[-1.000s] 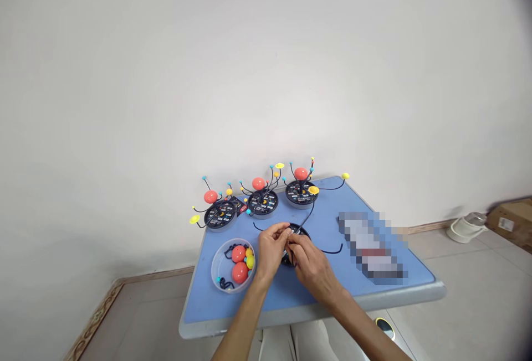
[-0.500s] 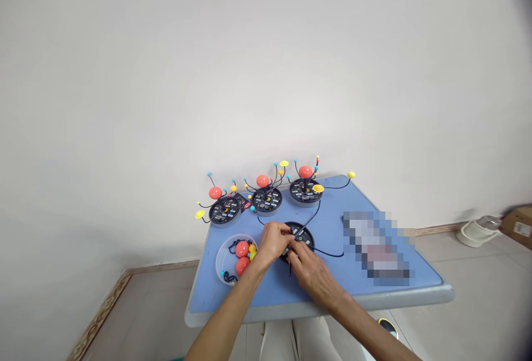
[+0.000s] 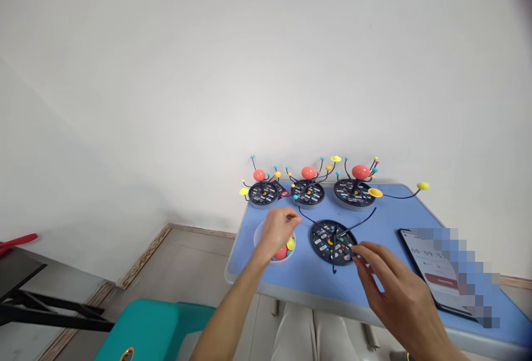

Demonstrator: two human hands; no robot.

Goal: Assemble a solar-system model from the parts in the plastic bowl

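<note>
- The base (image 3: pixel 325 252) lay flat on the desk (image 3: pixel 388 218), right of the bowl (image 3: pixel 259 235), its rods (image 3: pixel 334 258) spreading from the middle.
- Your right hand (image 3: pixel 397 286), farther right of the bowl, seemed to pinch one rod's end, thumb and fingertips nearly together.
- Your left hand (image 3: pixel 275 233) was over the bowl, fingers loosely curled; whether it held anything couldn't be told.
- The base looked light and apt to slide, best steadied by its rim.
- The rods looked thin and springy, best gripped near their roots.

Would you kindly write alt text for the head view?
A right hand pinches a thin black rod on a round black base; the left hand hovers near a clear plastic bowl. Behind stand three black ball-tipped models.
</note>
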